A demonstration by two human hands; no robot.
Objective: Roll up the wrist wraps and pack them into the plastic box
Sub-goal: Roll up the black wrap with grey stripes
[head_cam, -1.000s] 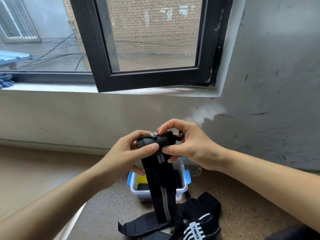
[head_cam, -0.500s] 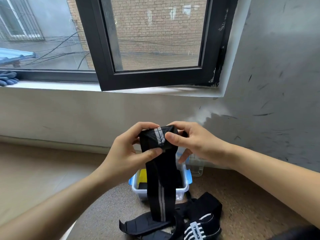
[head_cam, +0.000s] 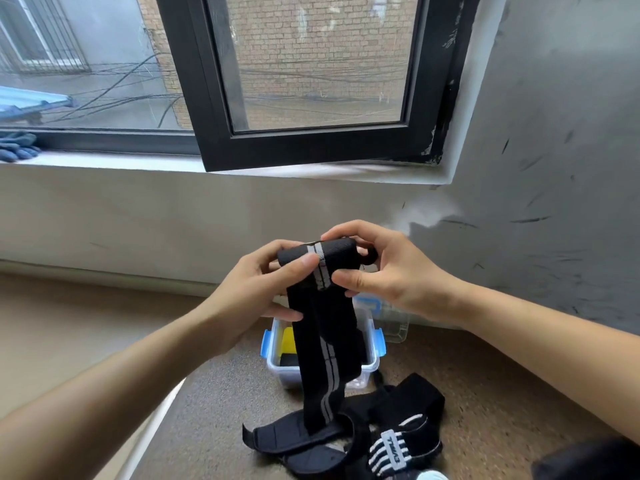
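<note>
Box (head_cam: 372, 358): middle and contents mostly hidden behind hanging wrap (head_cam: 323, 344).
Gloves (head_cam: 16, 147), far left: cut off by edge.
Dark thing (head_cam: 588, 460), near right: cut off, unidentifiable.

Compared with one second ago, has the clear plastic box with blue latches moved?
No. The clear plastic box still sits near the grey wall's foot, just behind the loose black wraps.

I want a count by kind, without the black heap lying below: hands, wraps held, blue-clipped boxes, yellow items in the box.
Hands: 2, left hand and right hand
Held wrist wrap: 1
Blue-clipped plastic box: 1
Boxed yellow item: 1
Total: 5
</note>
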